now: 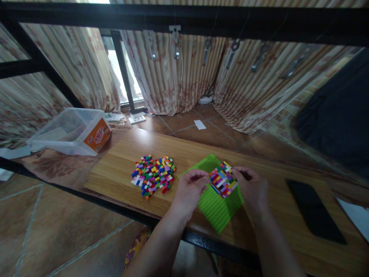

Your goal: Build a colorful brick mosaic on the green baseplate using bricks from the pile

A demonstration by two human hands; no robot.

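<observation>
Between my two hands is a block of many-coloured building bricks [223,180], joined into a rough square over a green baseplate [219,215]. My left hand [190,188] pinches its left edge with thumb and forefinger. At the right edge, the fingers of my right hand [252,188] close on the block's upper right side. Whether the block is fixed to the baseplate or held above it I cannot tell. The baseplate lies turned on the wooden board, its near corner towards me. Left of my left hand, a loose pile of small coloured bricks [155,175] is spread out.
The wooden board [115,165] lies on a table with a dark front edge. A clear plastic bin [65,132] with an orange label stands at the far left. To the right lie a dark flat slab [315,211] and white paper [354,215]. Metal hooks [176,46] hang from a black bar.
</observation>
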